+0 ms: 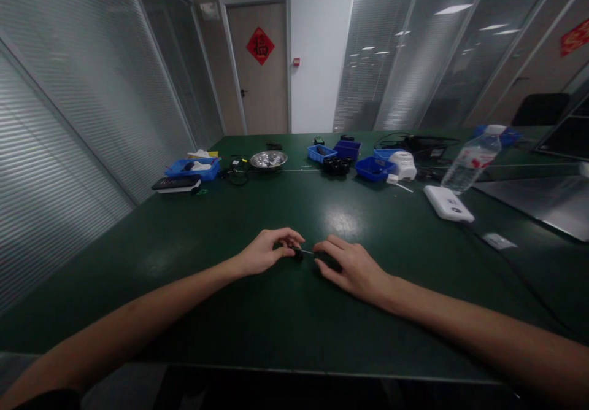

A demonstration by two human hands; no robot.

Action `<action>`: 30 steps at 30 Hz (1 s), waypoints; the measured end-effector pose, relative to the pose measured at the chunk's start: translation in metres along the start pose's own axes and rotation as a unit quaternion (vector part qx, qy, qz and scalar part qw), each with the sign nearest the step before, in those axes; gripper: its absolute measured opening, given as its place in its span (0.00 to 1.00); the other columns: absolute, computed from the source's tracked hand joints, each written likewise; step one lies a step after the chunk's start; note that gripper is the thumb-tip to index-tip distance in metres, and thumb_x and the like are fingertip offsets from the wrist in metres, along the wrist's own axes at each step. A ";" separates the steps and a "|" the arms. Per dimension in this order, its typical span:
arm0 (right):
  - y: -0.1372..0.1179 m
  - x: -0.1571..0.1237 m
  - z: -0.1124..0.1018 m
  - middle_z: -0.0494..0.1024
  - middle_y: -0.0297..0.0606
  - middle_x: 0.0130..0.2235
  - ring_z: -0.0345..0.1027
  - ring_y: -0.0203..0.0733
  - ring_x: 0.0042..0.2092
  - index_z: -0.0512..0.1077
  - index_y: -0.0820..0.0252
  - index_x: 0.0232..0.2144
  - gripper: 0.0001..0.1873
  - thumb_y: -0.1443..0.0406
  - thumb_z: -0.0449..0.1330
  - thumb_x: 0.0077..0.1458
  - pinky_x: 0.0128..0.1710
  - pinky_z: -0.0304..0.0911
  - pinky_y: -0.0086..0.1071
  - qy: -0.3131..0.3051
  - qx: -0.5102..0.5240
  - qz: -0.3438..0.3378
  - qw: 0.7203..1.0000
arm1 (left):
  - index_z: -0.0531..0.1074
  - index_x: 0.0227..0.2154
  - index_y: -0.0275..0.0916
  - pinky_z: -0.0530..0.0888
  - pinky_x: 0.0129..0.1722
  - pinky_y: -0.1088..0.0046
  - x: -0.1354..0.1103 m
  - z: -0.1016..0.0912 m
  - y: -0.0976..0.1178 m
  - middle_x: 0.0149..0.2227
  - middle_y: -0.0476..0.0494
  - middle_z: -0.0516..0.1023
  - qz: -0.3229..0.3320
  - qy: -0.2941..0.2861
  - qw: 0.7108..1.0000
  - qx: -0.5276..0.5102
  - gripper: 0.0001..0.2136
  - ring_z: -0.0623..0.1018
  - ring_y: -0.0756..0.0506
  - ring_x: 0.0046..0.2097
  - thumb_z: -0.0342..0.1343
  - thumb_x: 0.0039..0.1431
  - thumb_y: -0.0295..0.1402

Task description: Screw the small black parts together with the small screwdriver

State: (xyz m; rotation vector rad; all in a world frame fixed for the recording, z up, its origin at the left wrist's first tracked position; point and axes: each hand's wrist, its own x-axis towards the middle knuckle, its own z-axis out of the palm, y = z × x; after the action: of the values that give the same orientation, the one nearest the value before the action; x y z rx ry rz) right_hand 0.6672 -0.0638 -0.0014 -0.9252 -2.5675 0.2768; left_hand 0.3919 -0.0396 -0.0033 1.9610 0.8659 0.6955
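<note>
Hands meet at the near middle of the green tabletop [193,226]: the left hand [267,251] pinches a small black part [297,253] steady, while the right hand [352,269] closes on a thin tool [307,252] touching it.

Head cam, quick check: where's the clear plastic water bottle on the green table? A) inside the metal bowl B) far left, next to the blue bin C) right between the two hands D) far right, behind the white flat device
D: the water bottle stands at the far right of the table, just behind the white flat device, well away from both hands.
</note>
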 end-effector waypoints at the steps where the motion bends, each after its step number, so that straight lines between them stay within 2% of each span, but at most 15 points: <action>1: 0.000 0.000 0.000 0.73 0.40 0.45 0.71 0.40 0.37 0.69 0.57 0.52 0.12 0.61 0.55 0.70 0.36 0.66 0.34 -0.003 0.001 -0.004 1.000 | 0.75 0.52 0.37 0.73 0.51 0.65 0.000 0.000 0.000 0.46 0.42 0.79 0.002 0.002 1.000 0.006 0.14 0.78 0.45 0.47 0.59 0.65 0.27; 15: -0.001 0.001 0.003 0.72 0.41 0.46 0.70 0.38 0.35 0.67 0.57 0.55 0.13 0.62 0.52 0.72 0.33 0.66 0.32 -0.027 -0.020 -0.042 0.999 | 0.77 0.51 0.38 0.72 0.45 0.70 -0.002 0.002 0.012 0.44 0.43 0.80 0.026 -0.024 0.997 0.074 0.13 0.77 0.46 0.42 0.62 0.65 0.30; 20: -0.001 0.001 0.006 0.72 0.42 0.46 0.70 0.39 0.36 0.67 0.58 0.55 0.13 0.62 0.51 0.72 0.33 0.67 0.33 -0.028 -0.029 -0.050 0.998 | 0.76 0.51 0.38 0.71 0.43 0.71 0.000 0.005 0.007 0.43 0.44 0.80 0.030 -0.032 0.998 0.051 0.13 0.77 0.47 0.40 0.63 0.65 0.33; 25: -0.001 0.001 0.007 0.72 0.43 0.47 0.70 0.40 0.37 0.66 0.58 0.57 0.14 0.63 0.51 0.73 0.34 0.67 0.33 -0.033 -0.027 -0.057 0.997 | 0.73 0.52 0.37 0.71 0.42 0.71 0.000 0.008 0.005 0.40 0.45 0.79 0.022 -0.070 0.997 -0.020 0.17 0.78 0.47 0.41 0.66 0.62 0.34; 30: -0.001 0.003 0.006 0.72 0.43 0.46 0.71 0.41 0.37 0.66 0.58 0.56 0.14 0.63 0.52 0.72 0.34 0.68 0.34 -0.020 -0.019 -0.026 0.999 | 0.72 0.57 0.39 0.72 0.42 0.70 0.000 0.007 0.005 0.42 0.44 0.77 0.022 -0.070 0.997 -0.032 0.22 0.75 0.47 0.41 0.66 0.62 0.34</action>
State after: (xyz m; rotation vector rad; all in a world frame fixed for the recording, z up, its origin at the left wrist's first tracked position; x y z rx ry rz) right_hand 0.6625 -0.0628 -0.0055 -0.8718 -2.6382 0.2354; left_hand 0.3988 -0.0448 -0.0023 1.9511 0.7091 0.5959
